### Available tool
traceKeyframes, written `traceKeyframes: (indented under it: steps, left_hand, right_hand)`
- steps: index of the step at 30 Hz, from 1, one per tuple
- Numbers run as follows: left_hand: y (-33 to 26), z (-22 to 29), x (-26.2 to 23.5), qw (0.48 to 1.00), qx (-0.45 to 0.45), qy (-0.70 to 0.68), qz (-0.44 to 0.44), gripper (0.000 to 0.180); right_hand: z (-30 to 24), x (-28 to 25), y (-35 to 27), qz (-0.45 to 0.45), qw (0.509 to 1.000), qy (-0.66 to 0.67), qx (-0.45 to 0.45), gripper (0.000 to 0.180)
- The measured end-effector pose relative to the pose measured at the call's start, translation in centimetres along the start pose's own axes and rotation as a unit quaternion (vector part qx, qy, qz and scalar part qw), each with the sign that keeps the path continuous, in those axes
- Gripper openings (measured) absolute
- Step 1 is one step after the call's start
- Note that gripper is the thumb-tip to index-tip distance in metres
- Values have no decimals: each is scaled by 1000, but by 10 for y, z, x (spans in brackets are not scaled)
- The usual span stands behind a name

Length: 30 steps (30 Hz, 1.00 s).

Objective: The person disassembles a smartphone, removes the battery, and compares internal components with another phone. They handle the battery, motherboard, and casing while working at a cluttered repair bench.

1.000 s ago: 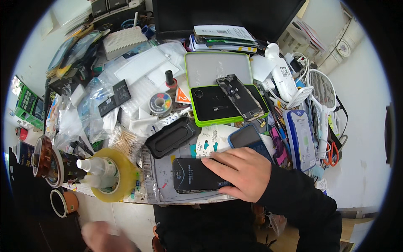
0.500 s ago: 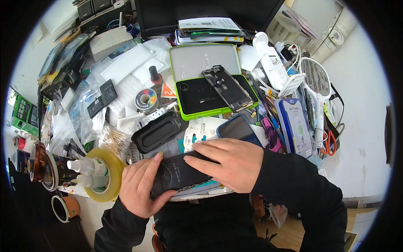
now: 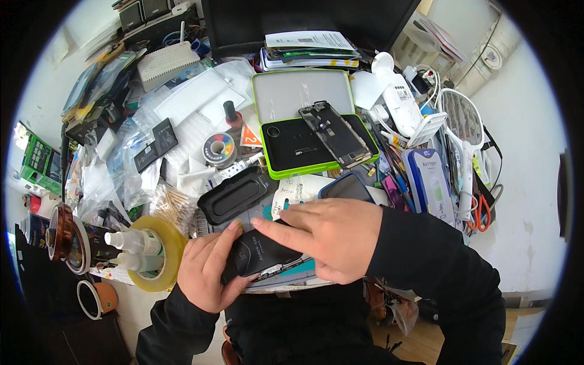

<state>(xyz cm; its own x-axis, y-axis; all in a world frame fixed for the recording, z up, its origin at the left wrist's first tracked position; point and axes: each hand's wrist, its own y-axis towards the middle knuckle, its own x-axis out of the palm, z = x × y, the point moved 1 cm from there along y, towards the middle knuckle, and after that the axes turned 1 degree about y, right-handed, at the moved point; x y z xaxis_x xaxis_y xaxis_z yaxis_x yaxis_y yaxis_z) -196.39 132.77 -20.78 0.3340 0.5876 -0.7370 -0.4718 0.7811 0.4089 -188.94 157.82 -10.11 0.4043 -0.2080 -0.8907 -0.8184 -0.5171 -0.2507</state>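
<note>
An opened phone body (image 3: 286,268) lies at the front edge of the bench, small parts showing along its near edge. On it sits a flat black battery (image 3: 260,250) with pale print. My left hand (image 3: 207,266) grips the left end, thumb at the near edge and fingers at the far side. My right hand (image 3: 331,237) lies over the right part, its index finger stretched out across the far side of the battery. That hand hides the phone's right end. Just beyond is an empty black plastic tray (image 3: 234,193).
A green-rimmed case (image 3: 304,169) holds a detached phone screen assembly (image 3: 337,134). A blue-edged phone (image 3: 347,187) lies before it. Rolls of tape (image 3: 176,261) and bottles (image 3: 137,242) stand left. A blue-white battery box (image 3: 431,182) and orange scissors (image 3: 480,213) lie right.
My right hand's index finger has slid left along the battery toward my left fingertips. My left hand keeps its grip. The whole view has shifted slightly.
</note>
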Motion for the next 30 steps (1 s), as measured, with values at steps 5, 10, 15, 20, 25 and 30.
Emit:
traceKeyframes:
  steps: [5,10,15,20,25,30]
  left_hand:
    - [9,-3,1,999,-3,-30,19,69]
    - [9,-3,4,992,-61,-100,47,37]
    - [10,2,16,971,-137,-168,105,35]
    - [8,0,22,965,-149,-164,138,42]
    - [9,-1,21,964,-162,-166,130,42]
    - [8,-3,22,965,-155,-166,131,40]
  right_hand:
    - [4,1,-20,185,983,10,-14,64]
    - [-40,25,-63,291,826,449,177,40]
    - [-58,60,-65,168,550,768,282,59]
    - [-52,71,-50,160,508,806,258,66]
    - [-46,68,-38,124,519,803,265,67]
    - [-44,66,-28,103,533,798,263,68]
